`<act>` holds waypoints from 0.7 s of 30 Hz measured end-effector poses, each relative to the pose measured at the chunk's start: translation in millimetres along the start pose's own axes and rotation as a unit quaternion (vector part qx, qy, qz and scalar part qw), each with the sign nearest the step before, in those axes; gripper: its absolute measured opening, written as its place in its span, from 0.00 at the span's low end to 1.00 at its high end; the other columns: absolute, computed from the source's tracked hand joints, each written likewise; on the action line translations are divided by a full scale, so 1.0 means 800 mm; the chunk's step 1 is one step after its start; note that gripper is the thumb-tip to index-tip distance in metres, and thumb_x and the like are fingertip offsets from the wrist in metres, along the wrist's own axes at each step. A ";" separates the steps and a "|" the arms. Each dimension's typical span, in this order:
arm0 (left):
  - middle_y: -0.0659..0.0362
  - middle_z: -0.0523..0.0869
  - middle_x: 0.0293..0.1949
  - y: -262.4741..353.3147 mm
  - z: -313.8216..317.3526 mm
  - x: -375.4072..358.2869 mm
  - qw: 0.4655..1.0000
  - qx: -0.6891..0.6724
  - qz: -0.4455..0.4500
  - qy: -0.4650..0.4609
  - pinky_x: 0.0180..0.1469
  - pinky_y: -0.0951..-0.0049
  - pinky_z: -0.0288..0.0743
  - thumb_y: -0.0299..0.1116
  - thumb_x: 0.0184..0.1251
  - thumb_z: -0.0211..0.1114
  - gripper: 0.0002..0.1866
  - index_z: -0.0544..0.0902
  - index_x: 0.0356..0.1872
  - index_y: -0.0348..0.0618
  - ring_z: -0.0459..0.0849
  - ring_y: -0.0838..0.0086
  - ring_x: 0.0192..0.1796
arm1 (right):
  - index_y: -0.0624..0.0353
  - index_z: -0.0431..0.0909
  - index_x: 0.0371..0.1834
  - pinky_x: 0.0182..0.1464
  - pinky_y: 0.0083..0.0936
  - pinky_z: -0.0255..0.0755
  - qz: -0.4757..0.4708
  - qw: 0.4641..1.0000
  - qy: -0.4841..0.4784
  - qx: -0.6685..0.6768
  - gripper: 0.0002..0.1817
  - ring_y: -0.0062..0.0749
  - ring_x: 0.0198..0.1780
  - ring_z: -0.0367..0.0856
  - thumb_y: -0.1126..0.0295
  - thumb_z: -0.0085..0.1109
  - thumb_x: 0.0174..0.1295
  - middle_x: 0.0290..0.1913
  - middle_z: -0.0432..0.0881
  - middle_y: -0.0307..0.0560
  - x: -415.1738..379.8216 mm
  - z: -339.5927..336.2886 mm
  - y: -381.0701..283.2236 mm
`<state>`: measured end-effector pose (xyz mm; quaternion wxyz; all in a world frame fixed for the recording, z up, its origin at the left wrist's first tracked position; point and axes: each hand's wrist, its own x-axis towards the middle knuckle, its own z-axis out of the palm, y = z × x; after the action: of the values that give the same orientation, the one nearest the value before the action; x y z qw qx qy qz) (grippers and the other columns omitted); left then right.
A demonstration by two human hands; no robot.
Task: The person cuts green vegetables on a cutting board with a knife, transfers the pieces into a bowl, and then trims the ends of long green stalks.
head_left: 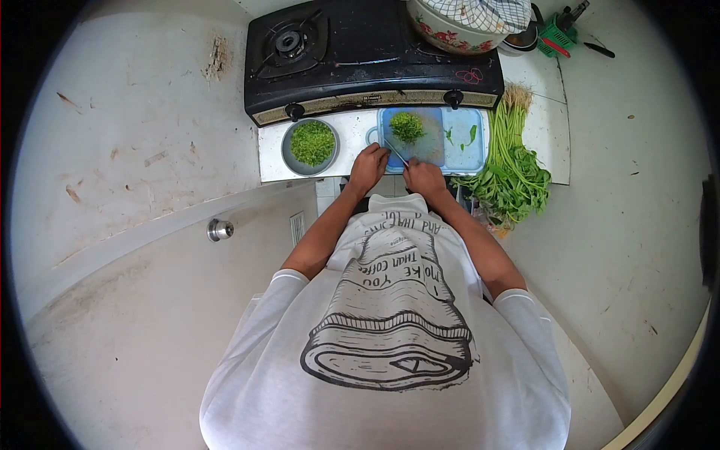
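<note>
My left hand (367, 166) rests with curled fingers on the near left edge of a blue cutting board (459, 150). My right hand (424, 178) is shut on the handle of a knife (396, 152), whose blade points up-left across the board. A heap of chopped greens (407, 126) lies on the board just beyond the blade. A few loose green pieces (469, 136) lie on the board's right part. What my left hand holds, if anything, is hidden.
A grey bowl of chopped greens (311, 145) sits left of the board. A bunch of leafy stalks (513, 166) lies to the right. Behind is a black gas stove (360, 56) with a floral pot (457, 30). A green basket (556, 36) stands far right.
</note>
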<state>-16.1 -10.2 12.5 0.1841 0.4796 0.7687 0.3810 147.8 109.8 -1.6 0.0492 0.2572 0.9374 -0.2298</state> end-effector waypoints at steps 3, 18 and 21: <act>0.48 0.85 0.36 0.003 -0.001 0.001 0.999 -0.016 -0.034 0.004 0.43 0.56 0.81 0.24 0.67 0.67 0.05 0.89 0.40 0.37 0.86 0.49 0.37 | 0.65 0.79 0.39 0.35 0.53 0.83 0.006 1.000 -0.007 0.002 0.19 0.60 0.29 0.88 0.56 0.53 0.73 0.25 0.86 0.64 -0.007 -0.006 0.002; 0.47 0.88 0.37 -0.004 0.002 0.004 0.999 -0.016 -0.046 -0.001 0.43 0.59 0.82 0.23 0.63 0.68 0.06 0.90 0.39 0.36 0.88 0.52 0.37 | 0.64 0.80 0.36 0.34 0.53 0.83 -0.008 1.000 0.014 0.001 0.19 0.59 0.27 0.88 0.57 0.53 0.72 0.24 0.86 0.65 -0.002 -0.002 -0.009; 0.47 0.88 0.37 -0.008 0.003 0.005 0.998 -0.038 -0.048 0.008 0.43 0.60 0.82 0.22 0.63 0.68 0.06 0.89 0.39 0.36 0.89 0.53 0.37 | 0.65 0.80 0.37 0.34 0.53 0.83 -0.004 1.000 0.016 -0.003 0.20 0.59 0.27 0.88 0.56 0.53 0.72 0.24 0.85 0.65 -0.007 -0.005 -0.003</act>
<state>-20.0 -7.1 6.5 0.2137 0.4319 0.7772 0.4046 151.3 107.1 4.1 0.0343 0.2570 0.9398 -0.2227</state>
